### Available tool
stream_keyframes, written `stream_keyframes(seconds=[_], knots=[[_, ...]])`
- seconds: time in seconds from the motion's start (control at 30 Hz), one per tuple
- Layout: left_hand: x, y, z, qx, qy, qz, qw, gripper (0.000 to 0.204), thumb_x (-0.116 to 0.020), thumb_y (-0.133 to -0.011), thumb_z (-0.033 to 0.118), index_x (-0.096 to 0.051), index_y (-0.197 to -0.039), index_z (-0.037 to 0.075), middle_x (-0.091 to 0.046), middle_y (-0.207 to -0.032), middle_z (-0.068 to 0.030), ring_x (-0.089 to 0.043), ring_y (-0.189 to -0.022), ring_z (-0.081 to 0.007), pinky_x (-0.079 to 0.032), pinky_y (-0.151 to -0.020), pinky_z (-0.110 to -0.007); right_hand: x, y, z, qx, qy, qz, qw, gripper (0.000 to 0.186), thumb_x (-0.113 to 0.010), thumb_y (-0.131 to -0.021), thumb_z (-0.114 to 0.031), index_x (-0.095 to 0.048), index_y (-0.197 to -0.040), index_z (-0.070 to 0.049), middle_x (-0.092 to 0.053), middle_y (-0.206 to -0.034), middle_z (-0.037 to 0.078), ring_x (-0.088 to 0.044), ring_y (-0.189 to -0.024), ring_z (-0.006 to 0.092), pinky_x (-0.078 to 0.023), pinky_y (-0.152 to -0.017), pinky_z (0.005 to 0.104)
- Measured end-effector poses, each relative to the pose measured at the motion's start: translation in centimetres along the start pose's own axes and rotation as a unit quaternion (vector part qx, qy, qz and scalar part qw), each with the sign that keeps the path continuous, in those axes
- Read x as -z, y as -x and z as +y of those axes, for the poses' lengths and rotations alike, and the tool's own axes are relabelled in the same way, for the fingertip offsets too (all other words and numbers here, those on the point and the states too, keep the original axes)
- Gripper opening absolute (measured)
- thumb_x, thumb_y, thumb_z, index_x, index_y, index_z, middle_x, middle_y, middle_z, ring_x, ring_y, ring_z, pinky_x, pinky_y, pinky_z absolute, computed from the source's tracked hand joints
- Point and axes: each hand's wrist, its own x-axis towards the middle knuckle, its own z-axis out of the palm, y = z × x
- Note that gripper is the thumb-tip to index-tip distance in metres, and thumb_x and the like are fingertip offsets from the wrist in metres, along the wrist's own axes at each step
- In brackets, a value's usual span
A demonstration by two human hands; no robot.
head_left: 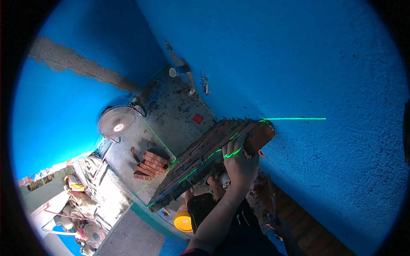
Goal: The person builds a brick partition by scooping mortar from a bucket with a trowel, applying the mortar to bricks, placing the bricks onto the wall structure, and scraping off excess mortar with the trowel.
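Fingers of my left hand [239, 167] are wrapped over a red brick [260, 137] at the near right end of a brick wall [192, 160], beside the blue plastered wall [324, 77]. Dark mortar coats the top of the brickwork, and bright green laser lines cross it, my fingers and the blue wall. Lower right, my right hand [276, 227] is closed on a trowel [272, 196], held upright and partly in shadow.
A standing fan [114, 121], a stack of bricks [151, 166] and a red square object [197, 118] are on the grey floor. A yellow bucket [183, 222] is below the brickwork. A pipe [179, 71] projects by the wall. Clutter [77, 196] lies beyond an opening at left.
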Motion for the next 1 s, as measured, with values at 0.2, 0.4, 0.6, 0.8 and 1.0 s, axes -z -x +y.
stream_keyframes(seconds=[0.2,0.4,0.6,0.8,1.0], knots=[[-0.3,0.1,-0.2,0.008,-0.011,-0.007,1.000,0.061,-0.078,-0.059,0.003,-0.059,-0.117,0.008,-0.059,-0.101,-0.0139,-0.054,-0.092,-0.0359,-0.046,-0.079,-0.044,-1.2,0.2,-1.4,-0.097,-0.060,0.052,0.992,0.015,-0.057,-0.098,-0.029,-0.063,-0.090,-0.018,-0.025,-0.054,-0.003,-0.023,-0.041,0.0107,-0.024,-0.041,0.0320],[-0.4,0.2,-0.1,0.001,-0.021,-0.005,1.000,0.061,-0.078,-0.060,0.003,-0.058,-0.118,0.008,-0.058,-0.103,-0.0146,-0.053,-0.092,-0.0355,-0.046,-0.079,-0.044,-1.2,-0.1,-0.5,0.026,0.004,-0.023,0.999,0.021,-0.054,-0.100,-0.029,-0.059,-0.082,-0.019,-0.023,-0.051,-0.003,-0.018,-0.038,0.0121,-0.022,-0.037,0.0324],[1.1,0.4,-0.4,-0.014,0.005,-0.021,1.000,0.066,-0.081,-0.063,0.008,-0.055,-0.124,0.006,-0.058,-0.109,-0.0156,-0.054,-0.103,-0.0379,-0.047,-0.086,-0.045,-1.4,-0.2,-1.5,-0.121,-0.071,0.033,0.989,0.021,-0.055,-0.099,-0.029,-0.058,-0.081,-0.019,-0.027,-0.049,-0.002,-0.020,-0.036,0.0118,-0.022,-0.036,0.0322],[6.1,4.9,-2.2,0.044,0.023,-0.037,0.998,0.057,-0.080,-0.073,0.015,-0.054,-0.122,0.000,-0.059,-0.108,-0.0162,-0.056,-0.104,-0.0330,-0.050,-0.082,-0.041,-3.1,2.7,-4.8,-0.006,0.134,0.088,0.987,0.011,-0.059,-0.097,-0.022,-0.065,-0.100,-0.014,-0.033,-0.051,-0.001,-0.029,-0.039,0.0099,-0.027,-0.041,0.0302],[5.0,4.9,-2.1,0.054,0.106,-0.090,0.989,0.035,-0.073,-0.081,0.009,-0.057,-0.111,0.002,-0.058,-0.101,-0.0138,-0.061,-0.093,-0.0268,-0.051,-0.076,-0.035,-3.6,4.6,-8.0,-0.009,0.201,0.178,0.963,0.024,-0.064,-0.094,-0.030,-0.067,-0.101,-0.007,-0.050,-0.068,0.001,-0.045,-0.060,0.0137,-0.040,-0.057,0.0374]])
